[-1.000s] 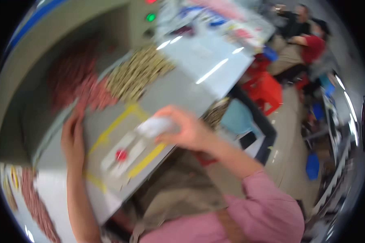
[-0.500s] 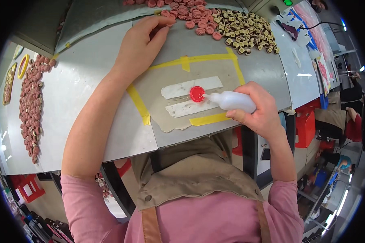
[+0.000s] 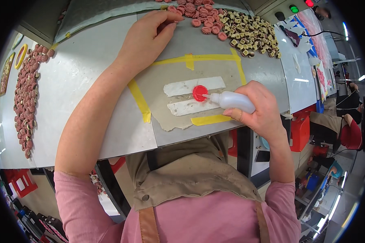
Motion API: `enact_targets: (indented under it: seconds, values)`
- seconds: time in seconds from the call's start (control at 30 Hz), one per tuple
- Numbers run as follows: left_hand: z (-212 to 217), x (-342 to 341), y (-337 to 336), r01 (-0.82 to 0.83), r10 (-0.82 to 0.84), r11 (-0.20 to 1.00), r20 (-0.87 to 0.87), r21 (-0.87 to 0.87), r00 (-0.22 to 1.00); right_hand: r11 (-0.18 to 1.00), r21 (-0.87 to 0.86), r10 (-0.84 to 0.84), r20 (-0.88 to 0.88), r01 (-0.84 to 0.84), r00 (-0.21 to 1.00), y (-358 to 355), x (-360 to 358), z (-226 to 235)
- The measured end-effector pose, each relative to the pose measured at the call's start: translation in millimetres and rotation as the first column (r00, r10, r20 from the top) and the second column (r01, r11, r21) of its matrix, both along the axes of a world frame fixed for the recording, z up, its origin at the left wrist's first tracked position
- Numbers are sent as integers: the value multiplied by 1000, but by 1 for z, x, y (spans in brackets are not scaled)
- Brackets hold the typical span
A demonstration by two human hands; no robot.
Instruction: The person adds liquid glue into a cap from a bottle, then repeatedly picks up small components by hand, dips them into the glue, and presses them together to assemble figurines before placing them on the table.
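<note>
My right hand (image 3: 260, 106) grips a small white squeeze bottle (image 3: 232, 101), its nozzle touching a red round cap (image 3: 199, 93). The cap lies between two white strips (image 3: 192, 85) on a grey mat (image 3: 182, 101) framed with yellow tape (image 3: 138, 98). My left hand (image 3: 150, 35) reaches to the far side of the table, its fingertips at a heap of pink round pieces (image 3: 198, 14).
A pile of small beige and dark pieces (image 3: 251, 34) lies to the right of the pink ones. A long row of pink pieces (image 3: 26, 95) runs down the table's left side. Another person (image 3: 344, 129) sits at the right. Red crates (image 3: 300, 133) stand below the table.
The view has swung from a tilted, blurred look to straight down. My right hand brought the bottle's nozzle onto the red cap; my left hand stays at the pink pieces.
</note>
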State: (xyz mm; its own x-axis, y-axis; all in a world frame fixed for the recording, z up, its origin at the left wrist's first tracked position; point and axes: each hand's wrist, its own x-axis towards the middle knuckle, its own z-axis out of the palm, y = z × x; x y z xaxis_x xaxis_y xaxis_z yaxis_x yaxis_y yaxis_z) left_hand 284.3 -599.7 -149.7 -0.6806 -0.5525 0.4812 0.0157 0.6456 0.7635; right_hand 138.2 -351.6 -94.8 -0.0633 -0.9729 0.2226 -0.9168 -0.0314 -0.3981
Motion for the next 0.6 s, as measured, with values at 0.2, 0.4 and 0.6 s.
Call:
enact_targets:
  seconds: [0.2, 0.4, 0.6]
  values:
    - [1, -4, -1, 8, -8, 1000, 13, -20, 1000, 999, 11, -34, 37, 34, 999, 3, -2, 0]
    - [11, 9, -2, 2, -3, 1000, 72, 11, 997, 975, 149, -214, 428, 165, 878, 11, -6, -1]
    - [14, 3, 2, 0, 2, 1000, 85, -25, 996, 893, -55, -275, 721, 447, 636, 27, -65, -18]
